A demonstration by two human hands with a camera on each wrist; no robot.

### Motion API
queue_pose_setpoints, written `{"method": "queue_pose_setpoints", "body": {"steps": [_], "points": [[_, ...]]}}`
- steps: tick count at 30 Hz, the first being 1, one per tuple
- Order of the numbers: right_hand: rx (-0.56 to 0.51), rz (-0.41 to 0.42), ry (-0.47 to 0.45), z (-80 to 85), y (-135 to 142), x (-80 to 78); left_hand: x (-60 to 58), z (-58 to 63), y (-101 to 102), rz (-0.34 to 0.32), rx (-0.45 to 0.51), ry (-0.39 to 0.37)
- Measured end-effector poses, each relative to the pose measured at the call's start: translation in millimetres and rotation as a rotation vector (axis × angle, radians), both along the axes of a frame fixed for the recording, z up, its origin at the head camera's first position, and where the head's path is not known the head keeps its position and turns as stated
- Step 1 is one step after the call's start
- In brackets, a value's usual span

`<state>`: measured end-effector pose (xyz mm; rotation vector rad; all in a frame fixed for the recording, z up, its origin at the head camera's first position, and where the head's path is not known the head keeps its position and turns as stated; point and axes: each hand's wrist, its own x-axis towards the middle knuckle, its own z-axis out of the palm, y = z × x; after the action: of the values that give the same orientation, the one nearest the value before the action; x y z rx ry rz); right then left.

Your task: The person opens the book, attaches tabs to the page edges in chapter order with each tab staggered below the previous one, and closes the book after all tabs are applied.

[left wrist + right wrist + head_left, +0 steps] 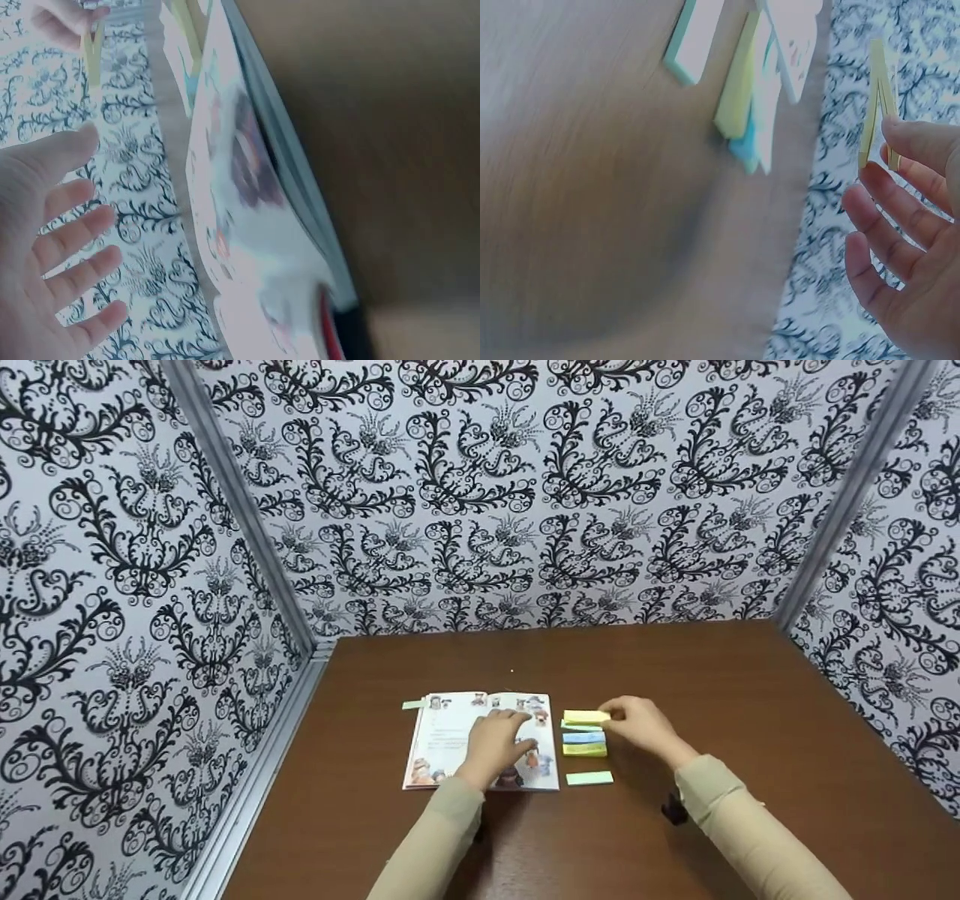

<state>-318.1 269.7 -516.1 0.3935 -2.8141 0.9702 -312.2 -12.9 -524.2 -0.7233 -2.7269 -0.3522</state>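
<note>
My right hand (641, 725) pinches a yellow sticky note pad (871, 105) by one end between thumb and fingers. In the right wrist view the pad is parted into two leaves in a narrow V, raised above the table. My left hand (491, 742) hovers over an open picture book (442, 735), fingers spread and relaxed, with nothing in it. A pale green sticky note (413, 705) sticks out past the book's upper left edge. Just right of the book lie a blue pad (583, 737) and a yellow-green pad (585, 750), close together, with a green one partly hidden beneath the held pad.
A separate light green pad (589, 778) lies nearer the front on the brown table (360, 840). Patterned wall panels (480, 510) rise behind and at both sides, joined by metal posts (240, 502). A dark wrist device (674, 810) hangs under the right sleeve.
</note>
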Motion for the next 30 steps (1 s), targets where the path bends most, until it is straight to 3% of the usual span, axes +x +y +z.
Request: {"method": "queue_pose_setpoints", "body": {"steps": [9, 20, 30], "points": [[0.033, 0.053, 0.038, 13.5, -26.1, 3.7, -8.3, 16.1, 18.7, -0.045, 0.010, 0.001], [0.081, 0.108, 0.065, 20.0, -36.4, 8.8, -7.3, 16.2, 24.8, -0.052, 0.004, 0.061], [0.064, 0.130, 0.055, 17.5, -28.1, 10.2, -6.6, 14.5, 24.5, -0.065, -0.003, 0.042]]}}
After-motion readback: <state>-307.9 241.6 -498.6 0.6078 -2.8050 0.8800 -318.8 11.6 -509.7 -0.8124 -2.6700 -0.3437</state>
